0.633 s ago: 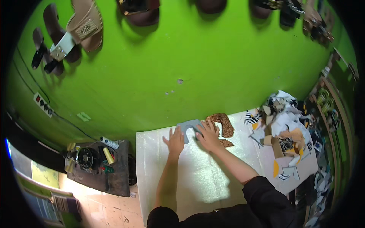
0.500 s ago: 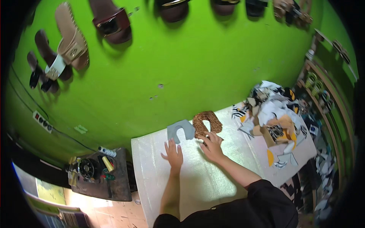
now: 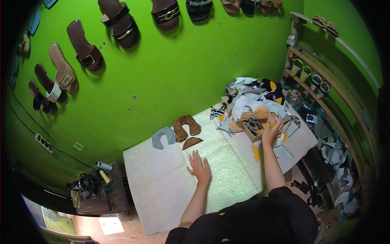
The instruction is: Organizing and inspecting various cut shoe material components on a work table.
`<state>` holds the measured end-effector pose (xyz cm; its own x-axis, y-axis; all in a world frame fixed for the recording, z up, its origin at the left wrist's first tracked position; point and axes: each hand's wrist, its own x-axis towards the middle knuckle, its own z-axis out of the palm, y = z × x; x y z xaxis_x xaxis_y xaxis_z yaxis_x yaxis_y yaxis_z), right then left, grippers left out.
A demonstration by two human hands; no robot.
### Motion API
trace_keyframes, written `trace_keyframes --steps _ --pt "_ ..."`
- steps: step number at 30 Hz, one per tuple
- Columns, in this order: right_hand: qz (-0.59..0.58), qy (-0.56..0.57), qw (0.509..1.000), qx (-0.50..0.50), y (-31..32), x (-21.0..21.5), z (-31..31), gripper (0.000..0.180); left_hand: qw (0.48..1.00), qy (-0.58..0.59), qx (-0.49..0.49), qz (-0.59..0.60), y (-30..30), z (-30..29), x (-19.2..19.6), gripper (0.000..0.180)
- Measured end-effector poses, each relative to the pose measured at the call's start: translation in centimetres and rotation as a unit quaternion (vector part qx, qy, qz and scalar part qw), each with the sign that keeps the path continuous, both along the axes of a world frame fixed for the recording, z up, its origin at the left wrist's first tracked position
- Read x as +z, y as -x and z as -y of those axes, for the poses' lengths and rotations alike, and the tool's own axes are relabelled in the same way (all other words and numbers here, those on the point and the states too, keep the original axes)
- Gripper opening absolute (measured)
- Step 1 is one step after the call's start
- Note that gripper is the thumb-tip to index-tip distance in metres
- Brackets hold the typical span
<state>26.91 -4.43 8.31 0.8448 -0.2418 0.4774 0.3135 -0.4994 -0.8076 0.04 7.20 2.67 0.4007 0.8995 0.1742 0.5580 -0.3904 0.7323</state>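
Observation:
My left hand [image 3: 199, 168] lies flat on the pale, shiny table sheet, fingers spread, holding nothing. Just beyond its fingertips is a half-round leopard-print piece [image 3: 192, 142]. A leopard-print U-shaped piece [image 3: 180, 132] and a grey U-shaped piece [image 3: 158, 142] lie side by side near the wall. To the right, my right hand [image 3: 273, 131] grips the right side of a small open cardboard box [image 3: 256, 137], thumb and fingers at its edge. Dark, strip-like items [image 3: 254, 125] show inside the box; I cannot make out their kind.
A heap of material scraps [image 3: 252, 97] surrounds the box's far side, with yellow offcuts [image 3: 255, 153] nearby. Sandals [image 3: 85, 49] hang along the green wall. Wooden shelves [image 3: 325, 107] stand at the right. A small dark table [image 3: 115, 195] with thread spools [image 3: 104, 166] is at the left.
The view has turned rightward. My right hand has gone from the leopard-print pieces to the cardboard box, uncovering the half-round piece. My left hand has moved slightly right, away from the grey piece.

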Motion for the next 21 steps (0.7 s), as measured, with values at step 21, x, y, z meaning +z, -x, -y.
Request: trace_keyframes --steps 21 --pt "-0.061 0.2 0.921 0.327 -17.9 -3.3 6.7 0.038 0.937 -0.228 -0.257 -0.067 -24.1 12.7 5.4 0.058"
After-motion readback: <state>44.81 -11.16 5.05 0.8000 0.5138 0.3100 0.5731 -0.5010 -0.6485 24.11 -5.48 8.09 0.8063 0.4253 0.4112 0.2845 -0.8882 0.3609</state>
